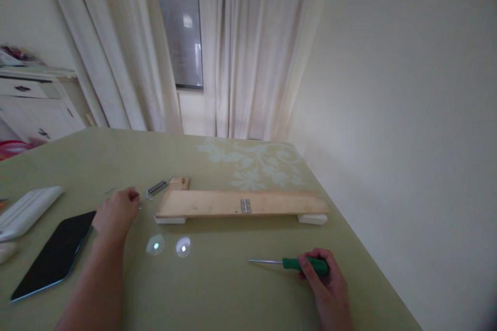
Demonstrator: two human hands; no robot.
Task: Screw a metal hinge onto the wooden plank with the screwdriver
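In my right hand is a screwdriver with a green handle, its metal shaft pointing left above the table. My left hand is at the left end of the wooden board, fingertips pinched together low over the table; whatever they hold is too small to make out. Small bits of metal lie around those fingers. The long board rests across white blocks, with a small metal hinge on its top face. A loose metal hinge lies just left of a short wood piece.
A dark tablet or phone lies left of my left forearm. Farther left is a white case-like object. The green table meets a bare wall at right; curtains and a white cabinet stand beyond it.
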